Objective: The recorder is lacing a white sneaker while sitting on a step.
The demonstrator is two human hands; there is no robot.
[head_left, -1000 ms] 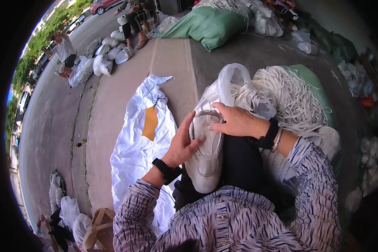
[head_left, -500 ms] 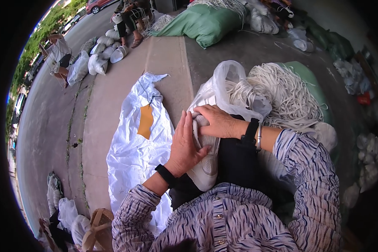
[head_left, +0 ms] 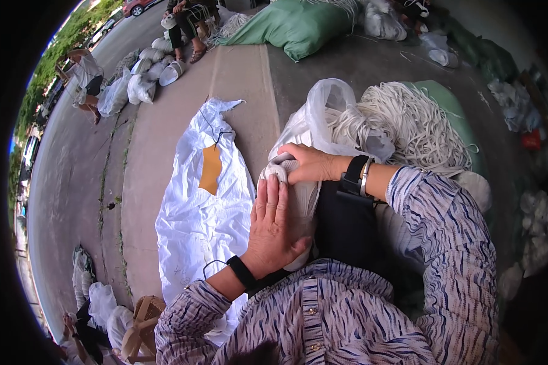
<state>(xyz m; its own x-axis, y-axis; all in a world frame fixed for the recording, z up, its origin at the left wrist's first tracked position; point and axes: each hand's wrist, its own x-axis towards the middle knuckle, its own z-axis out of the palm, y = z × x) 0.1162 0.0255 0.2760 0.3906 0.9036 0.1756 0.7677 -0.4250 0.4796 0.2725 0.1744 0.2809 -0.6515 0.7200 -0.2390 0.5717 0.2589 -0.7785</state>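
Now at the collar: both hands on one shoe

Observed, left to right. One brown basket-like object (head_left: 141, 328), lower corner; its kind is uncertain. One white sheet (head_left: 186, 213) lies crumpled beside the lap, bearing one orange patch (head_left: 210, 170).

One left hand (head_left: 271, 231), fingers long and close together, laid along the shoe and reaching its collar. One pale shoe (head_left: 303, 207) sits on dark trousers (head_left: 350, 225), toe end toward the body. One right hand (head_left: 310, 164), fingers curled narrow, grips the collar (head_left: 278, 166); exact pinch hidden.

Change: a second ago the opening lay in view between the hands; now the collar looks bunched and the left palm covers most of the toe end. Reading: effort appears centred on the collar, with the left hand probably steadying.

Further right: one clear bag (head_left: 316, 112) beyond the shoe; one heap of white laces (head_left: 408, 128), strands too tangled to count, against one green sack (head_left: 446, 100). Wristbands: two, black, one per wrist (head_left: 242, 272). Bracelet: one (head_left: 366, 176), right wrist.
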